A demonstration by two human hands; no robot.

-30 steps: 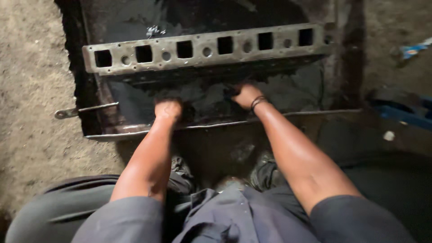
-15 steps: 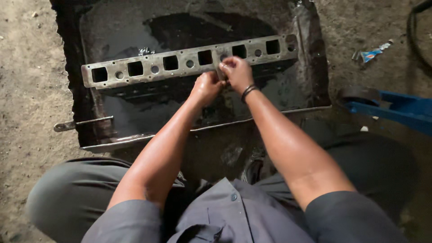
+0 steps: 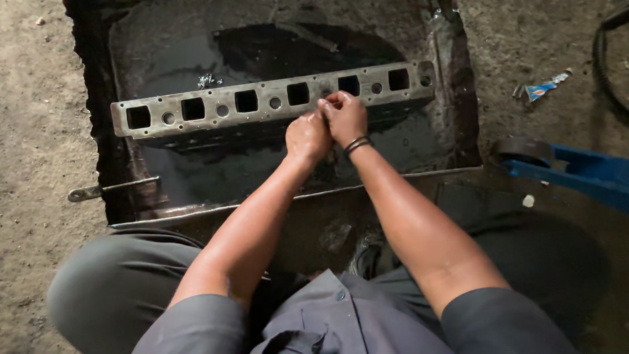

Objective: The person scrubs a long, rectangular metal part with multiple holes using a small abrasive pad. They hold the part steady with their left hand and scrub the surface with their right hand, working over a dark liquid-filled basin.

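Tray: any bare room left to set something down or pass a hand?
Free: the tray floor behind the long metal part, and the strip between it and the near rim left of the left hand. Both look wet, oily. Crowded: where left hand and right hand meet on the part.

Both bare arms reach forward, left hand (image 3: 306,136) and right hand (image 3: 344,117) pressed together, fingers curled

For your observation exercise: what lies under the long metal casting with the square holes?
Under the metal casting sits a black, oily tray holding dark liquid. Both hands, left hand and right hand, cover part of its near edge, hiding what is beneath them.
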